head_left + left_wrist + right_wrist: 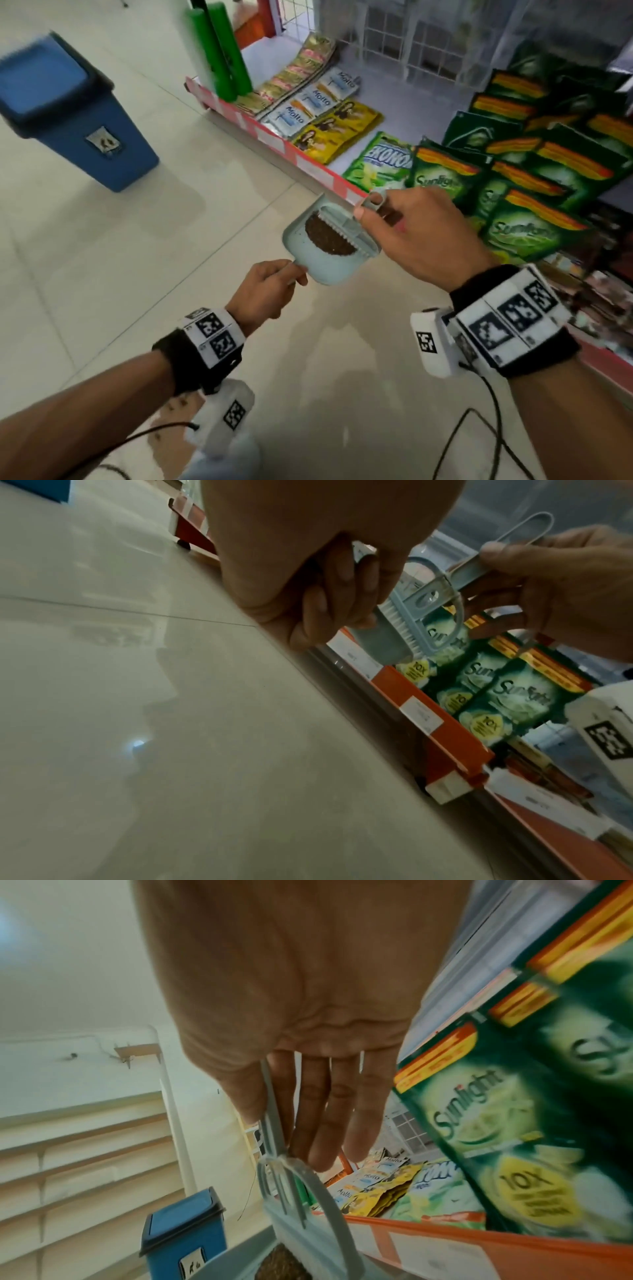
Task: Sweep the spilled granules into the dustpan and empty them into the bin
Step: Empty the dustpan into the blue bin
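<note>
Pale blue-green plastic in both hands: dustpan [301,248] and matching brush [347,229], held up off the tiled floor [120,274] beside the bottom shelf [274,137] of detergent pouches [527,236].

Left hand [267,291]: fingers curled tight round the dustpan's short handle, thumb on top, pan roughly level. Right hand [421,233]: thumb pressing the brush's looped handle against the index finger in a pinch; the other fingers lying straight and close together alongside it, as the right wrist view shows. Brush head resting in the pan, bristles against the load.

Granules [329,236]: a dark brown heap in a half-moon, banked against the bristles toward the pan's back wall, well inside the rim. Looks like the brush serves here as a guard against spilling.

Sweeping, judged from this: done, or very nearly. No heap showing on the tiles around the pan. A few dark specks [178,404] on the tile under the left wrist, too small to name for certain; possibly stray grains.

Left to do: the whole emptying step. Blue bin [85,113] standing on the floor well apart, ahead and to the left, dark-rimmed swing lid apparently closed. Calls for carrying the pan across level, pushing the lid in or tipping over it, then sliding the load out. Main risk: tilting the pan's open lip downward on the way and shedding grains back onto the floor.
</note>
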The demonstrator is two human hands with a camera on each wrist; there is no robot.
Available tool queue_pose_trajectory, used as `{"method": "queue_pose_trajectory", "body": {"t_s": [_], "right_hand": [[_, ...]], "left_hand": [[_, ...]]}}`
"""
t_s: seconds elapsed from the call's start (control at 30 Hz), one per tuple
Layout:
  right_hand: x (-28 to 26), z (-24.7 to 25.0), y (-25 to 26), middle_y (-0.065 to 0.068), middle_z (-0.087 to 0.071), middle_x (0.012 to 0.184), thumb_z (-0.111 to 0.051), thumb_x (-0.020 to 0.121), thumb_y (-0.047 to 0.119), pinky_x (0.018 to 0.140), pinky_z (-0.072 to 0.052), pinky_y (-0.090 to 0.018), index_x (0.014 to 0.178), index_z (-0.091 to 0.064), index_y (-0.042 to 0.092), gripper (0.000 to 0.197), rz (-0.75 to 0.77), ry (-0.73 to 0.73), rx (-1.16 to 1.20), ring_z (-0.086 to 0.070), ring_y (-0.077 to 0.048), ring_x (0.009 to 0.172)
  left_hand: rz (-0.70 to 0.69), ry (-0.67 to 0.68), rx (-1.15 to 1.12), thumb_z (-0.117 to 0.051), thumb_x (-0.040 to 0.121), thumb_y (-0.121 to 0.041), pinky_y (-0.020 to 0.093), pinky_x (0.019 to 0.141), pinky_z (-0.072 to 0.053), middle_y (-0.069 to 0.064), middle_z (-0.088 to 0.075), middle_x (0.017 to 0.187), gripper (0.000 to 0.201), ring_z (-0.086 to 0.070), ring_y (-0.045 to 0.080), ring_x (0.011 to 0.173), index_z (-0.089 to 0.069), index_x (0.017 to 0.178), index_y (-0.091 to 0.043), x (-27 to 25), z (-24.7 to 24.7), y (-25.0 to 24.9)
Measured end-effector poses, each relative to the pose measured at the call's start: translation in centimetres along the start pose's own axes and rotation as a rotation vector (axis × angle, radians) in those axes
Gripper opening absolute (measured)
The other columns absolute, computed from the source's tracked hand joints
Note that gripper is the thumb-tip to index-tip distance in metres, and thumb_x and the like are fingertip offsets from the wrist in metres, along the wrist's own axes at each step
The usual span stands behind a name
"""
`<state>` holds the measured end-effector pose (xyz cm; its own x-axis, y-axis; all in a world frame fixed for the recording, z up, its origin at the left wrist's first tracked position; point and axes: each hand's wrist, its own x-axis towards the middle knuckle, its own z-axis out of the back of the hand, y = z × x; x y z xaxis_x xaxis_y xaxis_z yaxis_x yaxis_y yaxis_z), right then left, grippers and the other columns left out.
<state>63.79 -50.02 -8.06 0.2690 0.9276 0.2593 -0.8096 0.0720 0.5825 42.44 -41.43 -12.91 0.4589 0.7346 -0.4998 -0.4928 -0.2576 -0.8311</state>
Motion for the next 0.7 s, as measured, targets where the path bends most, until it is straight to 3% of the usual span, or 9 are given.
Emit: {"method": "queue_pose_trajectory", "body": {"t_s": [0.17,0.27,0.37,0.47,0.57,0.7], "right_hand": [[5.1,-2.1,0.8,0.012,-0.067,0.068,-0.047,0.093,0.054,0.061,-0.054,-0.033,0.081,-0.069,0.025,0.038,0.038,0.100,-0.059,-0.062,-0.002,0.063],[8.5,-2.9,1.6,0.010,-0.069,0.069,-0.052,0.095,0.048,0.064,-0.054,-0.032,0.081,-0.070,0.024,0.033,0.044,0.104,-0.088,-0.062,-0.002,0.063],[11.4,-3.7,3.0,0.010,-0.070,0.070,-0.057,0.096,0.044,0.064,-0.052,-0.024,0.083,-0.075,0.022,0.031,0.040,0.071,-0.090,-0.064,-0.002,0.065],[14.5,-3.9,5.0,0.010,-0.072,0.072,-0.058,0.096,0.041,0.067,-0.056,-0.036,0.082,-0.075,0.021,0.029,0.009,0.012,-0.040,-0.067,-0.007,0.065],[18.0,-4.6,7.5,0.010,-0.074,0.076,-0.059,0.097,0.037,0.065,-0.060,-0.034,0.088,-0.075,0.018,0.026,-0.031,0.001,0.081,-0.070,-0.004,0.068],[22.3,-7.0,11.3,0.009,-0.074,0.076,-0.059,0.097,0.034,0.063,-0.061,-0.034,0.088,-0.075,0.015,0.026,0.047,0.019,0.120,-0.071,-0.007,0.067]], "left_hand": [[-0.005,0.077,-0.095,-0.053,0.097,-0.024,0.021,0.042,-0.021,-0.005,-0.029,0.050,0.028,-0.026,0.010,0.041,-0.059,0.075,-0.009,4.4,3.2,0.8],[-0.011,0.111,-0.150,-0.053,0.096,-0.025,0.020,0.041,-0.021,-0.006,-0.029,0.048,0.027,-0.025,0.010,0.041,-0.059,0.074,-0.011,6.8,4.9,0.9],[-0.014,0.111,-0.173,-0.054,0.096,-0.027,0.020,0.041,-0.022,-0.008,-0.031,0.045,0.028,-0.026,0.009,0.040,-0.058,0.073,-0.012,8.6,7.1,0.2],[-0.027,0.111,-0.203,-0.053,0.096,-0.026,0.019,0.041,-0.021,-0.008,-0.030,0.043,0.028,-0.025,0.010,0.040,-0.058,0.073,-0.011,9.5,10.3,-1.5],[-0.041,0.070,-0.227,-0.052,0.097,-0.028,0.018,0.040,-0.021,-0.008,-0.030,0.043,0.029,-0.026,0.010,0.040,-0.058,0.074,-0.011,9.7,13.9,-3.0],[-0.060,-0.001,-0.267,-0.052,0.097,-0.030,0.019,0.040,-0.022,-0.009,-0.031,0.044,0.029,-0.026,0.009,0.040,-0.057,0.075,-0.012,9.7,18.6,-3.8]]}}
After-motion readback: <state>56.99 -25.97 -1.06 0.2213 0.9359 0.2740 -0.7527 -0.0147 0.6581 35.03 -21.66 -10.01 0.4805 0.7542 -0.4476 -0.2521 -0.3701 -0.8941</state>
